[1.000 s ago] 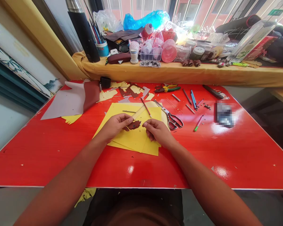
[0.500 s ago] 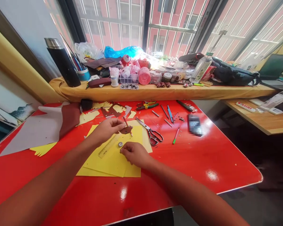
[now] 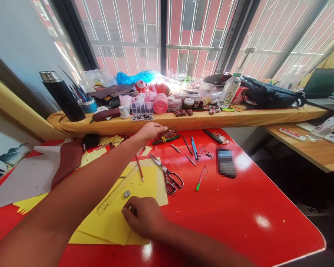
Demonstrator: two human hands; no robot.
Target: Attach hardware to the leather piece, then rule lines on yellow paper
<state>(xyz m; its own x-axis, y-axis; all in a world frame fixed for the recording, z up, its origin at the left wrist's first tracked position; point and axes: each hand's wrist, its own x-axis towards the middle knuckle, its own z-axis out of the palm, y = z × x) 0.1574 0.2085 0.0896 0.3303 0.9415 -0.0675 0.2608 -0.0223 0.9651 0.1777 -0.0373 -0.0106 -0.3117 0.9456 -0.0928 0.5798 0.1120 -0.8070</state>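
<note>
My left hand (image 3: 151,131) is stretched far across the red table (image 3: 228,218), its fingers pinched on a small brown leather piece (image 3: 167,134) right above the coloured pliers (image 3: 168,139). My right hand (image 3: 143,216) rests curled on the yellow paper (image 3: 108,222) near me; whatever its fingertips hold is hidden. A small metal disc (image 3: 127,193) lies just beyond that hand, beside a clear ruler (image 3: 115,193). A red pencil (image 3: 139,167) and scissors (image 3: 168,176) lie between my two hands.
Pens and a green marker (image 3: 200,178) lie near a phone (image 3: 226,162) on the right. Brown and grey sheets (image 3: 44,170) cover the left. The yellow-draped sill (image 3: 200,119) carries a black flask (image 3: 61,96), boxes and spools. A wooden desk (image 3: 308,148) stands to the right.
My left hand has carried the brown piece away from the paper to the pliers at the back. My right hand stays on the yellow paper. The view has tilted up and to the right.
</note>
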